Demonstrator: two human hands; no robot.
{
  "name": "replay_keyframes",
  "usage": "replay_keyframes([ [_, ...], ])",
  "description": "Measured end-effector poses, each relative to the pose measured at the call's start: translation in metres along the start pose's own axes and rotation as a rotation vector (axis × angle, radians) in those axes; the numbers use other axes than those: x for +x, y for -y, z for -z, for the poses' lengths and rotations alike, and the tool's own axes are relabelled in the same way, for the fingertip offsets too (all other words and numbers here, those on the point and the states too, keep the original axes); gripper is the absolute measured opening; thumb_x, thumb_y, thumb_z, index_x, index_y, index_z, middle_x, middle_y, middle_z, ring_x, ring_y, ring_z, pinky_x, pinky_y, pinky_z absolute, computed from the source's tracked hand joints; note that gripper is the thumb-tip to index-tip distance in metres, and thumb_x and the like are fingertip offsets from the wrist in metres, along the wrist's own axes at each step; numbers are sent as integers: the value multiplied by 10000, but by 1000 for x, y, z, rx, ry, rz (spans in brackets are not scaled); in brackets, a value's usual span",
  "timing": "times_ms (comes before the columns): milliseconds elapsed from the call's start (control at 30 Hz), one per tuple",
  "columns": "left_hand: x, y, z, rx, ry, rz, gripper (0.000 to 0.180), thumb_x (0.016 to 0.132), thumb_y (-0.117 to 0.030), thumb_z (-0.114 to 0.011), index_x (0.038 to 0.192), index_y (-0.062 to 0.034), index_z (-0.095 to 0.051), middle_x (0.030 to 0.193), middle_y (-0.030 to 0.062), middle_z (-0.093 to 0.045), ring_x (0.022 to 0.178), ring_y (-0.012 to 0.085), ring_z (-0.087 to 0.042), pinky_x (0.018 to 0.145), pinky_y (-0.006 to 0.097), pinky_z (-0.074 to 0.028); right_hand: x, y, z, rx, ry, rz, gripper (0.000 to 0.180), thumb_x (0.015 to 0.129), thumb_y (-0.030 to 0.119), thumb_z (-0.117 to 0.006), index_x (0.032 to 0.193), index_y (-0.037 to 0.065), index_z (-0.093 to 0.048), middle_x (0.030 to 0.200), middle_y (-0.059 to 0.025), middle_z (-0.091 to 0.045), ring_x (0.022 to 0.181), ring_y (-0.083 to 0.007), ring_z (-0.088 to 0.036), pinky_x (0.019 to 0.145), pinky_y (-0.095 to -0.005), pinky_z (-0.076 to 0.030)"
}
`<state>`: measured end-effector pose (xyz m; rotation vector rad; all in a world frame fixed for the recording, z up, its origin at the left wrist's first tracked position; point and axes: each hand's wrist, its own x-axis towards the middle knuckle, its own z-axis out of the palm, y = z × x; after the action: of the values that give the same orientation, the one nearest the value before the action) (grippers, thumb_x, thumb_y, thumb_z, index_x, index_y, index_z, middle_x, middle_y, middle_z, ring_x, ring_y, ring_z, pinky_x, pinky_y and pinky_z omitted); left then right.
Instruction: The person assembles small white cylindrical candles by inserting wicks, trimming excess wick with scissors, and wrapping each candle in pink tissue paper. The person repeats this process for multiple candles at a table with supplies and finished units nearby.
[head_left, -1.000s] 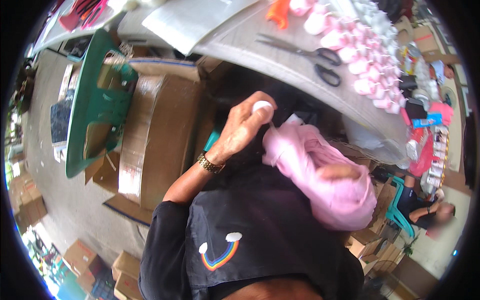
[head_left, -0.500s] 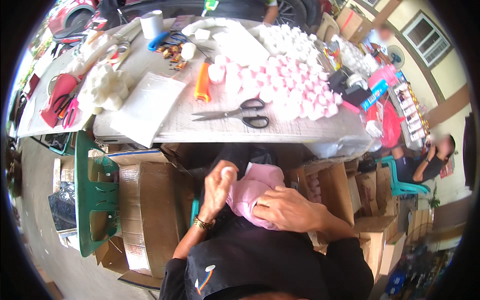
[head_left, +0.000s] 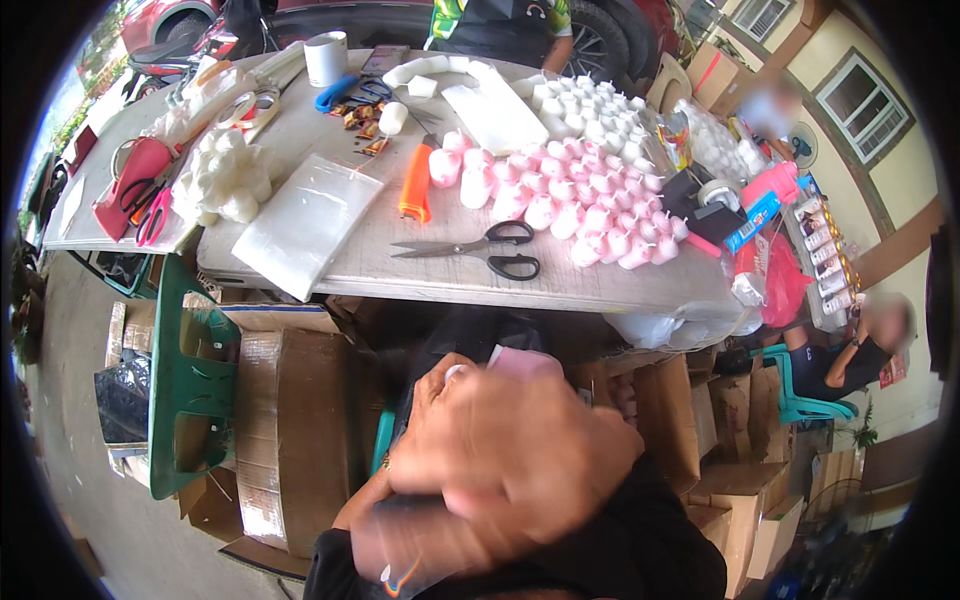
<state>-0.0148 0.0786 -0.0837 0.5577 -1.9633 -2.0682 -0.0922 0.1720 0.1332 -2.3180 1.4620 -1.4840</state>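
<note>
My left hand (head_left: 432,388) is over my lap, mostly covered by my other hand. Its visible fingers look curled, and a small whitish spot shows at their tip; what they hold cannot be made out. In front of it is my right hand (head_left: 530,430), large and smeared by motion, so its fingers are unclear. Just beyond both hands, part of a pink cloth (head_left: 527,362) shows on my dark-clothed lap. On the table (head_left: 350,283) ahead lie black-handled scissors (head_left: 465,248) and many pink candles (head_left: 590,205) with short wicks, standing close together.
White candles (head_left: 590,112) stand behind the pink ones. An orange-handled tool (head_left: 415,185), clear plastic bags (head_left: 305,225) and a white mug (head_left: 326,58) are on the table. Cardboard boxes (head_left: 300,430) and a green chair (head_left: 190,390) flank me. Other people sit across and to the right.
My right hand has left the pink cloth and come up toward me, now covering much of my left hand and the cloth. The view has shifted slightly.
</note>
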Motion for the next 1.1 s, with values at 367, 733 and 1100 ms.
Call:
replay_keyframes([
  [367,7,-10,1,-138,1,-40,378,951,-331,-433,900,-5,-618,729,23,-544,651,108,-477,582,260,-372,-92,-149,-26,-1054,-65,-441,435,801,264,-679,1160,28,-611,1201,-148,-519,1151,-331,-474,977,-475,-382],
  [733,19,-37,-16,-55,64,-53,334,794,-127,-775,1052,-61,-572,917,1,-561,839,104,-529,765,236,-451,-109,-104,-16,-996,-215,-474,198,828,155,-599,1009,74,-585,933,-61,-516,899,-239,-546,788,-412,-453],
  [1100,27,-57,-48,319,132,-441,204,769,-221,-724,857,-90,-596,703,126,-658,751,364,-677,1080,565,-376,-102,-23,9,-211,-739,-481,101,988,43,-436,1051,-32,-461,832,-132,-631,670,-118,-604,636,-253,-515],
])
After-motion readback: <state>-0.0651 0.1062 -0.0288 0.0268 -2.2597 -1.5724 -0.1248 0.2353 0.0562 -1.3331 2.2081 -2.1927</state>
